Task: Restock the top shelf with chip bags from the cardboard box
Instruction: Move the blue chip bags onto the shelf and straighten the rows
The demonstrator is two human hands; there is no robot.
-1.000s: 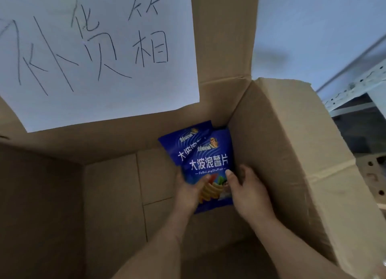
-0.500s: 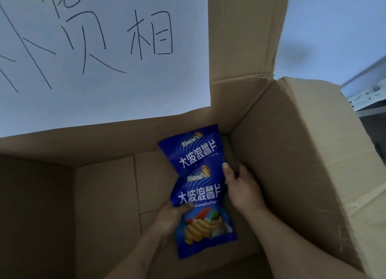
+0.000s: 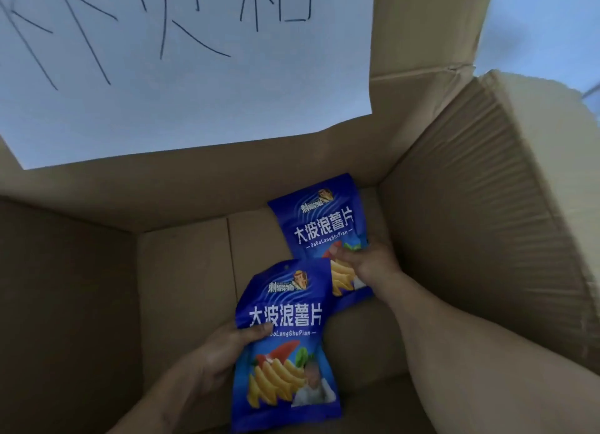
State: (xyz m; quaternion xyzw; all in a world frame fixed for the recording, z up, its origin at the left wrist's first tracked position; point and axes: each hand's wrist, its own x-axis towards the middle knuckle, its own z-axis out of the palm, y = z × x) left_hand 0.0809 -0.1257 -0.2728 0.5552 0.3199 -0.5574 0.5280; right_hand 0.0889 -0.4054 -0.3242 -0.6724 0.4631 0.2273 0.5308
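My left hand (image 3: 224,352) pinches the near chip bag (image 3: 285,346) at its left edge, thumb across the front. My right hand (image 3: 367,264) grips the far chip bag (image 3: 321,229) near its right edge, close to the right wall of the cardboard box (image 3: 470,239). Bare box floor lies open to the left; a white paper sign (image 3: 181,76) covers the far flap
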